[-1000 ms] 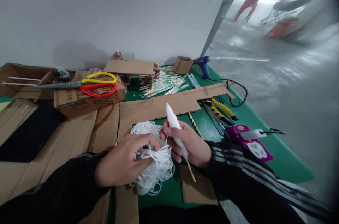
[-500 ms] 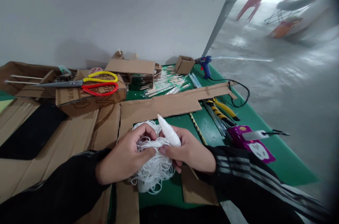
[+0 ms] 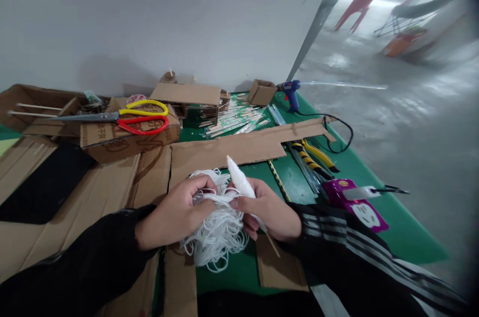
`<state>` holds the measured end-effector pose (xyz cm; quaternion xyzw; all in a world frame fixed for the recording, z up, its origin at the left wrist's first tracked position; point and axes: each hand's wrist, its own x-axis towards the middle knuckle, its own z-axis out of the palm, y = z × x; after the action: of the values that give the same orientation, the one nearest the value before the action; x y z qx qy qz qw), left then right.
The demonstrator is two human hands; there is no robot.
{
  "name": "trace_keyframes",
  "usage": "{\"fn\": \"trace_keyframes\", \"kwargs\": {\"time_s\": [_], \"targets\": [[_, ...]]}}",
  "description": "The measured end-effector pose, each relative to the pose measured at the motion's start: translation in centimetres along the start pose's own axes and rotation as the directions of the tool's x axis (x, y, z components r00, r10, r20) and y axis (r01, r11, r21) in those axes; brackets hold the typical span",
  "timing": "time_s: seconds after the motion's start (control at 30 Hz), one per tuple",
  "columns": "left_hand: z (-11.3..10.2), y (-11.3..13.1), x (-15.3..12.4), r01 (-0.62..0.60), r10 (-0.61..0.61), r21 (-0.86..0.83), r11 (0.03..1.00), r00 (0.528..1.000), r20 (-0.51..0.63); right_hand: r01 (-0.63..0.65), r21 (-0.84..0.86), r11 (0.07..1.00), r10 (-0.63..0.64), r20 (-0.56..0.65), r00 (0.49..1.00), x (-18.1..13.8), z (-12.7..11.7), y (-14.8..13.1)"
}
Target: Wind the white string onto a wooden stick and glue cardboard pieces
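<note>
Left hand: fingers curled and thumb brought in, leaving only a small gap, with strands of string caught in it, probably to keep the tangle from sliding.
Right hand: closed lightly round the white-wrapped stick, thumb on the near side; the slanted hold likely leaves the wrapped end free.
Stick: crosses the right grip, its wrapped tip standing out beyond the thumb toward the back edge of the worktop, its bare end poking out below toward the front edge.
String: bunched between the hands near the front edge, most of it hanging below the left grip; strands reach the right thumb, though whether it pinches them I cannot tell.
Scissors: laid across the box toward the back edge, perhaps to stay findable above the clutter.
Glue gun: at the back right corner, seemingly parked clear of both hands.
</note>
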<state>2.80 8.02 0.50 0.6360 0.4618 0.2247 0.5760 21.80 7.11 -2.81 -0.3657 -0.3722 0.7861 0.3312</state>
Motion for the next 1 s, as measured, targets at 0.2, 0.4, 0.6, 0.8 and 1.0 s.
{"fn": "trace_keyframes", "kwargs": {"time_s": [0.2,0.4,0.6,0.8,1.0], "targets": [[0.08,-0.30,0.00,0.236,-0.202,-0.380,0.894,0.971,0.128,-0.021,0.016,1.000,0.021,-0.022,1.000,0.08,-0.05,0.00],[0.17,0.03,-0.18,0.210,-0.196,-0.589,0.780,0.977,0.089,-0.040,0.030,0.999,0.040,-0.021,0.999,0.15,-0.05,0.10],[0.13,0.46,-0.53,0.196,-0.200,-0.659,0.726,0.977,0.071,-0.052,0.018,0.999,0.052,-0.016,0.999,0.20,-0.11,-0.05],[0.31,0.29,-0.65,0.112,-0.134,-0.717,0.688,0.991,0.027,-0.050,0.025,0.998,0.051,-0.028,0.998,0.15,0.00,-0.16],[0.52,0.15,-0.35,0.105,-0.131,-0.636,0.764,0.991,0.005,-0.052,0.029,0.998,0.052,-0.010,0.999,0.14,-0.02,-0.12]]}}
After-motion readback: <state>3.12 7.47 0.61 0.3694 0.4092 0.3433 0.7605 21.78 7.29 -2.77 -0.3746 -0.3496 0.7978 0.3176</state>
